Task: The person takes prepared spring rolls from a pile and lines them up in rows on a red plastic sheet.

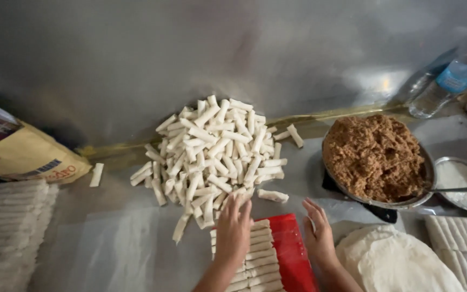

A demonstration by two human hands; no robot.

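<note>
A yellow bag (25, 154) lies at the left edge, a clear bottle (449, 81) (blue label) at upper right. Centre frame, the left hand (233, 230), fingers together, touches the pile of rolls (214, 154); the right hand (319, 235) hovers spread beside the red tray (293, 251). Bare steel lies lower left.

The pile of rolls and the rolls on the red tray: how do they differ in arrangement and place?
The pile is loose, with rolls pointing every way, heaped on the metal table; the tray rolls lie side by side in neat rows. The pile sits far from the person; the tray rolls sit close, under the left hand. Both are pale, thin rolls of like shape.
</note>
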